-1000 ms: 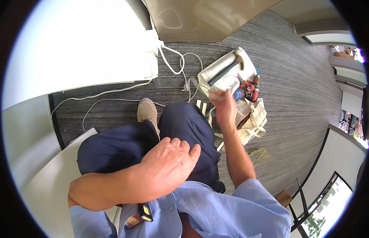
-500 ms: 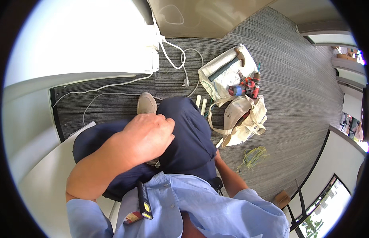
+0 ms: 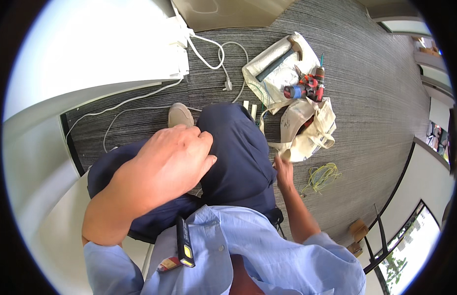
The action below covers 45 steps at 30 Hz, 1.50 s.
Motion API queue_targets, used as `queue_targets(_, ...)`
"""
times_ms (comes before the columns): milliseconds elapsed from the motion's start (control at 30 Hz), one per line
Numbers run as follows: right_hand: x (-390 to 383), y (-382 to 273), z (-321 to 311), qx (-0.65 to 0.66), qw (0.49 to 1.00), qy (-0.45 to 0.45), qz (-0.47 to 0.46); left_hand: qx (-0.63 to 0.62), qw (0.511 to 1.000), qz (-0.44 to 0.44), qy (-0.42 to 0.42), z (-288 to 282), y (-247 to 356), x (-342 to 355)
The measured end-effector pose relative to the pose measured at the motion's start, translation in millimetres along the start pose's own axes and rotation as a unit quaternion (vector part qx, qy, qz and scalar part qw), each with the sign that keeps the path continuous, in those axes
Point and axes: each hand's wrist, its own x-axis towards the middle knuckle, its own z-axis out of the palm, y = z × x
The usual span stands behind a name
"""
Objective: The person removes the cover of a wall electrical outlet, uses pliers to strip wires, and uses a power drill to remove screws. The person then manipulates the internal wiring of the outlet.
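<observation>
Viewpoint: we look straight down from the head at our own lap; we wear dark blue trousers and a light blue shirt, above grey striped carpet.
Left hand: our left hand lies palm down on the trousers, just above the raised knee, holding nothing; the fingers are loosely curled and close together.
Right hand: our right hand hangs beside the trousers on their right, reaching down towards the cream tote bag. The fingertips are just beside the bag's lower edge; we cannot tell whether they touch or grip it, nor how far they are spread.
Tote bag: on the carpet, just right of the trousers, slumped open.
Beyond the bag: a red and black drill and a hammer lie on a pale cloth.
Below the bag: a tangle of yellow-green wire.
Left of the cloth: a white cable loops over the carpet.
Shoe: a tan shoe shows above the left hand.
</observation>
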Motion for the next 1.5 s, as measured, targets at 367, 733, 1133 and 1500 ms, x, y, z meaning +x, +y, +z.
queue_targets(367, 177.0, -194.6, 231.6, -0.437, 0.836, -0.048, -0.328, -0.002, 1.000, 0.017, 0.011, 9.5, 6.9, -9.0)
queue_targets(733, 142.0, -150.2, 167.0, -0.131, 0.960, -0.195, -0.150, -0.001, 1.000, 0.028, -0.012, 2.0, 7.3, -8.4)
queue_targets(1133, 62.8, -134.1, 27.3, -0.194, 0.949, -0.227, -0.100, 0.029, 0.996, 0.078, 0.016, 7.6, 2.9, 12.7)
queue_targets(1500, -13.0, -5.2, -143.5, -0.051, 0.942, -0.300, 0.139, 0.054, 0.993, 0.101, -0.005, 21.6, -0.1, 28.8)
